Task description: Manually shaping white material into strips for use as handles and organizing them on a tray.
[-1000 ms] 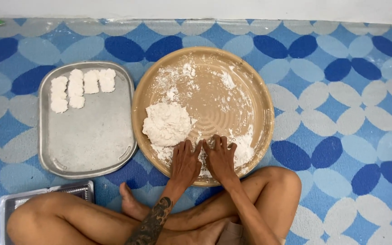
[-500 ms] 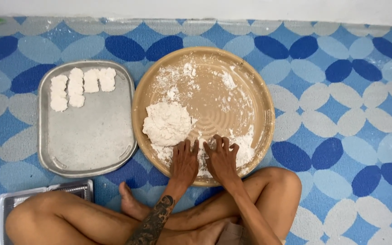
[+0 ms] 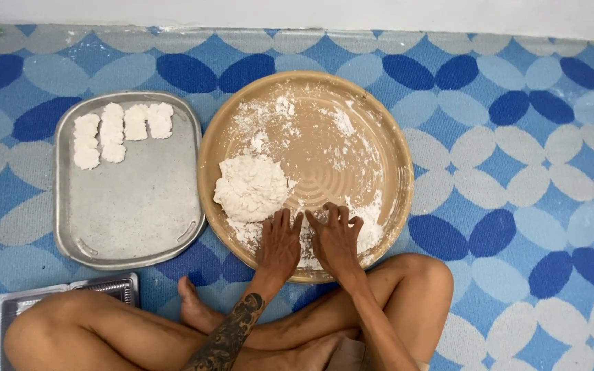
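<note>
A round tan tray (image 3: 393,158) dusted with white flour lies on the floor in front of me. A lump of white dough (image 3: 251,187) rests at its left side. My left hand (image 3: 280,242) and my right hand (image 3: 335,237) lie side by side, palms down, fingers apart, pressing on floury dough at the tray's near edge. What sits under the palms is hidden. To the left, a rectangular metal tray (image 3: 139,206) carries several shaped white dough pieces (image 3: 122,127) in its far corner.
The floor is a mat (image 3: 517,137) patterned in blue and grey ovals, with a white wall edge at the top. My crossed bare legs (image 3: 139,330) fill the bottom. A small metal container (image 3: 8,309) sits at the lower left.
Both hands stay pressed at the tray's near edge, with only a slight shift of the fingers. The dough lump and trays have not moved.
</note>
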